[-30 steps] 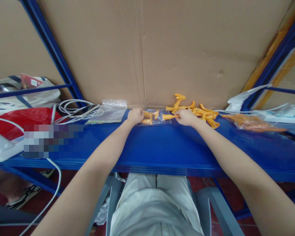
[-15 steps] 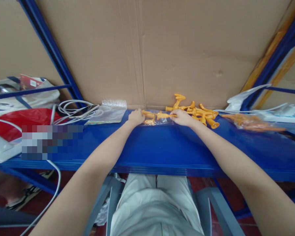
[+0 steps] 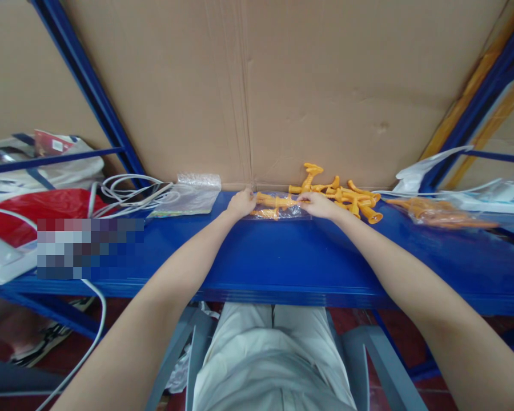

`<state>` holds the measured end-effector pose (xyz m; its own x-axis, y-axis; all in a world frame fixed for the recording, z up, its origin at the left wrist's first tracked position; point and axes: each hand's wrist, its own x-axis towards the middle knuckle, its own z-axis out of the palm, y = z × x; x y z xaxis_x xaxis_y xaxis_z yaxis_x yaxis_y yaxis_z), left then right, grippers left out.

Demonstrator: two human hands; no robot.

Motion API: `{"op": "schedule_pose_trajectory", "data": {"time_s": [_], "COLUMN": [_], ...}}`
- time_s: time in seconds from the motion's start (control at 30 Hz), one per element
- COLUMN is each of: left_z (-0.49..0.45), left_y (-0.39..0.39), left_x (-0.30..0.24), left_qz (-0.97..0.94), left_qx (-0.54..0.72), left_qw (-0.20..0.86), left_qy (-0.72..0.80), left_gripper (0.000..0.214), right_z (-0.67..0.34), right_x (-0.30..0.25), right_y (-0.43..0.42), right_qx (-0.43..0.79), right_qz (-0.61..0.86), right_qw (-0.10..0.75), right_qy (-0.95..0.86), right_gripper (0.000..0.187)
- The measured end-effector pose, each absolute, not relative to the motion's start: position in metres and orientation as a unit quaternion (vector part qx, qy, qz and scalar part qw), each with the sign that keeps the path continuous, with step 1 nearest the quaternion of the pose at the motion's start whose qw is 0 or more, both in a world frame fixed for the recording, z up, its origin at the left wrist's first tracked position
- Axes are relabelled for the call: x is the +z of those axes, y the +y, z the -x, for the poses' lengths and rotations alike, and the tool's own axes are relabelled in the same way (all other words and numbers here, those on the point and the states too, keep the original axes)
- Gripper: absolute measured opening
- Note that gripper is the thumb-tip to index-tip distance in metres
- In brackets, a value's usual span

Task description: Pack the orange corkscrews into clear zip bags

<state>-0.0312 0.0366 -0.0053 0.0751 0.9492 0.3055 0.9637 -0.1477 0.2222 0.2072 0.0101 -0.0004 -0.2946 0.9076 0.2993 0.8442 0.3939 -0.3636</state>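
Observation:
Near the back of the blue shelf lies a clear plastic bag (image 3: pixel 289 213) with yellow-orange plastic parts in it. My left hand (image 3: pixel 241 204) is closed at the bag's left end, gripping its edge. From the right, my right hand (image 3: pixel 317 205) pinches the end of a long yellow plastic part (image 3: pixel 268 200) that lies lengthwise in the bag. A second orange part (image 3: pixel 265 214) shows below it. Just behind and right of my right hand is a pile of loose yellow plastic parts (image 3: pixel 360 197), some with flared, trumpet-like ends.
A bag of orange parts (image 3: pixel 441 214) lies on the right. To the left are a flat clear package (image 3: pixel 192 197), coiled white cables (image 3: pixel 132 191) and a red bag (image 3: pixel 47 205). Cardboard (image 3: pixel 317 91) walls the back; blue uprights (image 3: pixel 89 91) stand at both sides.
The yellow part lies further left, lined up along the bag. My left hand has shifted slightly right; my right hand has barely moved.

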Motion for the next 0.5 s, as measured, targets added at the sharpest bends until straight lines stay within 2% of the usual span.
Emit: {"op": "schedule_pose_trajectory", "data": {"time_s": [0.27, 0.5], "left_z": [0.031, 0.031], "left_y": [0.035, 0.034], "left_x": [-0.004, -0.003], "left_qz": [0.725, 0.723], "left_qx": [-0.185, -0.192], "left_qw": [0.013, 0.003], "left_qy": [-0.663, -0.663], "left_gripper": [0.034, 0.035], "right_z": [-0.213, -0.215], "right_x": [-0.011, -0.008], "right_y": [0.025, 0.024], "right_qx": [0.142, 0.181], "right_qz": [0.475, 0.482], "right_qw": [0.309, 0.319], "right_qy": [-0.812, -0.796], "right_gripper": [0.013, 0.011]}}
